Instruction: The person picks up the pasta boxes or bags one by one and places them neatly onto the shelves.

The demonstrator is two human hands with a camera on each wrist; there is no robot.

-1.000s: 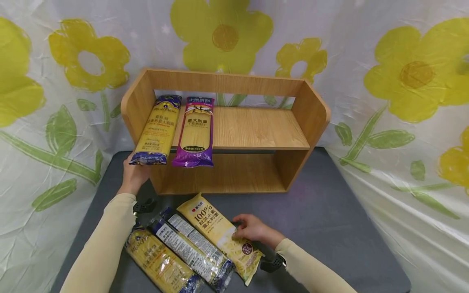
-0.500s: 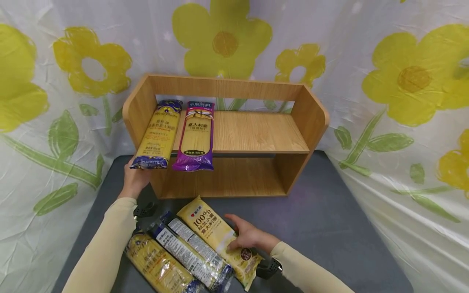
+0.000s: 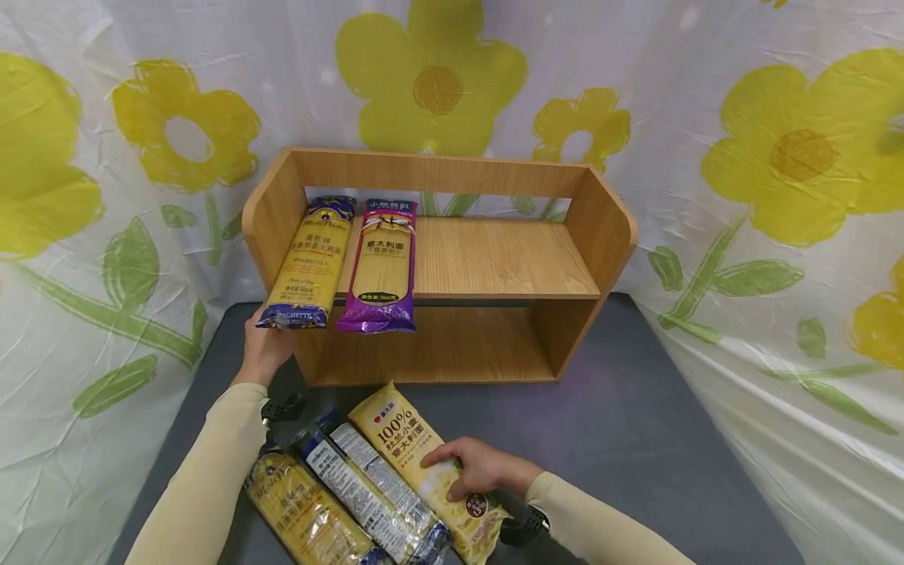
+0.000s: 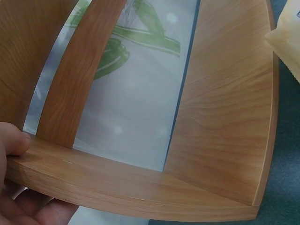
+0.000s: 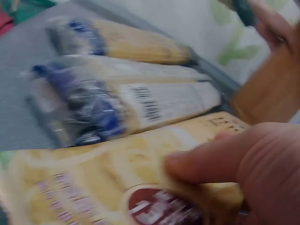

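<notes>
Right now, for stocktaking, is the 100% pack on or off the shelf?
Off: the 100% pack lies in front of the shelf, the right hand on it.

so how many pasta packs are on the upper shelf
2: a yellow pack with blue ends at the left end, and a purple-edged pack just right of it. Any beneath them would be hidden.

A flat, pale-yellow plastic packet (image 3: 401, 433) bears a round maroon badge (image 3: 476, 504) (white-lettered); the boxy, light-brown wooden shelf (image 3: 504, 263) shows grain; draped white cloth (image 3: 664, 133) carries yellow flowers (image 3: 438, 59).
</notes>
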